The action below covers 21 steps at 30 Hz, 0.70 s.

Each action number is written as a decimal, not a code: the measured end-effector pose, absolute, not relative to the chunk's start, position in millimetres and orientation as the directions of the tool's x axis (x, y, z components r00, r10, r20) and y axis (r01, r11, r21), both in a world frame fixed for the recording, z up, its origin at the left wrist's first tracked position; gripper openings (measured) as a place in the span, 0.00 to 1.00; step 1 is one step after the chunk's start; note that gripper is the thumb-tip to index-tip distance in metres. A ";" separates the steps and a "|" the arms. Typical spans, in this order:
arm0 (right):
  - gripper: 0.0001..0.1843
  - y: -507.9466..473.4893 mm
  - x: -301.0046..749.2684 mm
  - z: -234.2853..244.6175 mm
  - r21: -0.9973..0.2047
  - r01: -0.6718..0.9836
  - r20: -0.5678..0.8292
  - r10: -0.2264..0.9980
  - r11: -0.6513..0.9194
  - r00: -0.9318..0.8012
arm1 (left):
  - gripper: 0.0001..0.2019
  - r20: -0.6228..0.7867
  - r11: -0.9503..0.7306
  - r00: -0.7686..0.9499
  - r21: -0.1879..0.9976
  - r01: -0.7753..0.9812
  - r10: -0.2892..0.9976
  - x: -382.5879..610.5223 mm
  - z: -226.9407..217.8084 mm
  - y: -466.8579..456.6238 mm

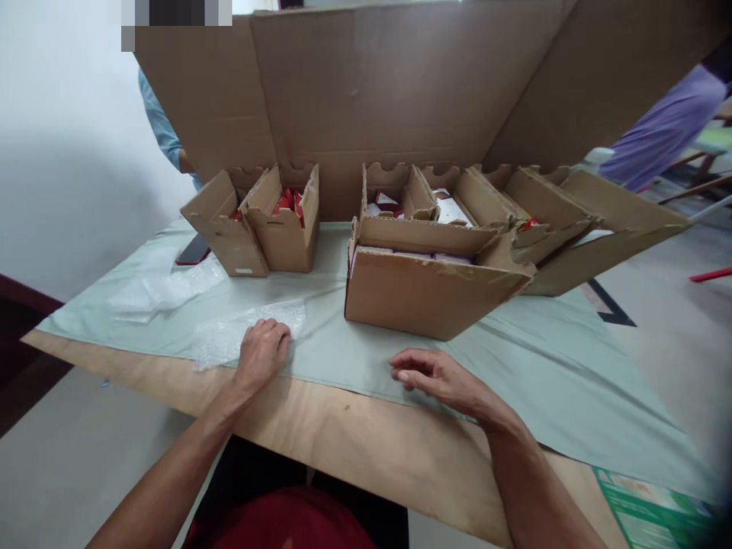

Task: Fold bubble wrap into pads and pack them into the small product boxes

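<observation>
My left hand [264, 349] is closed, its fingers curled down onto a clear sheet of bubble wrap [226, 333] lying on the pale green cloth. The fingertips are hidden under the hand. To the right, my right hand [435, 375] rests by the cloth's front edge with thumb and fingers apart and nothing between them. Just beyond it stands an open cardboard box [412, 293], where the tops of white and purple packs [420, 256] show. More clear bubble wrap [171, 290] lies farther left.
Several open cardboard bins [283, 240] stand in a row, some with red packets [289, 204]. A tall cardboard panel [400, 84] rises behind them. A dark phone [193, 250] lies at left, a green printed sheet [652, 507] at right. A blue sleeve [158, 118] shows behind the panel.
</observation>
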State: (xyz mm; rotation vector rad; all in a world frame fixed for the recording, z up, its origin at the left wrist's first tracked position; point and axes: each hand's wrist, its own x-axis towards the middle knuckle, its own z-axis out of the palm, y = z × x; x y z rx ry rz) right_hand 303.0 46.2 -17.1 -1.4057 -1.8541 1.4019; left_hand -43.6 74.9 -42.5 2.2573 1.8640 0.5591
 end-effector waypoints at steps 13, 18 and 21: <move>0.46 43.1 271.5 -32.2 -0.968 0.153 -0.237 0.917 -0.197 -0.320 | 0.10 -0.033 -0.062 0.414 0.975 0.213 0.910 42.8 4.9 33.5; 0.17 40.3 276.1 -21.7 -0.977 0.157 -0.205 0.841 -0.145 -0.500 | 0.11 -0.173 0.026 0.621 0.971 0.239 0.765 24.5 37.8 55.6; 0.19 37.1 278.3 -11.9 -0.968 0.233 -0.233 0.663 -0.091 -0.712 | 0.08 -0.070 -0.244 0.562 0.851 0.465 0.824 23.7 56.0 81.0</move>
